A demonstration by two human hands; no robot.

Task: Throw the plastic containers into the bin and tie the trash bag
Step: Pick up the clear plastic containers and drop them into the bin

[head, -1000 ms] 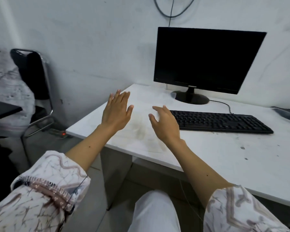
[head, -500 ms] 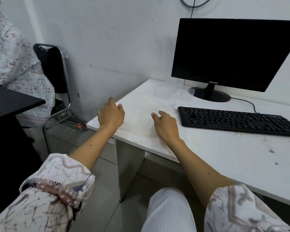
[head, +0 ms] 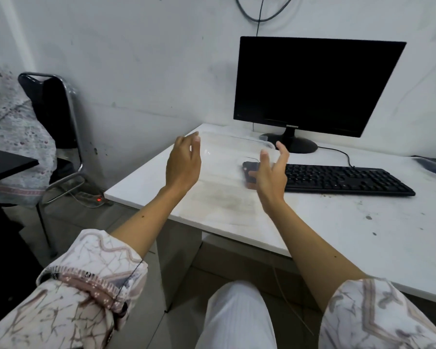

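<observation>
A clear plastic container point(head: 227, 157) is held between both my hands above the left part of the white desk point(head: 337, 235). It is see-through and a little blurred; the keyboard's left end shows darkly through it. My left hand point(head: 184, 165) presses its left side, fingertips at the rim. My right hand point(head: 272, 175) holds its right side with fingers spread. No bin or trash bag is in view.
A black monitor point(head: 315, 84) and black keyboard point(head: 345, 178) stand on the desk to the right. A black chair point(head: 53, 109) with a seated person's patterned clothing point(head: 13, 137) is at the left. A power strip point(head: 91, 197) lies on the floor.
My hands rested low at the desk's left edge half a second ago; both have risen and moved forward, and they now hold the clear container between them.
</observation>
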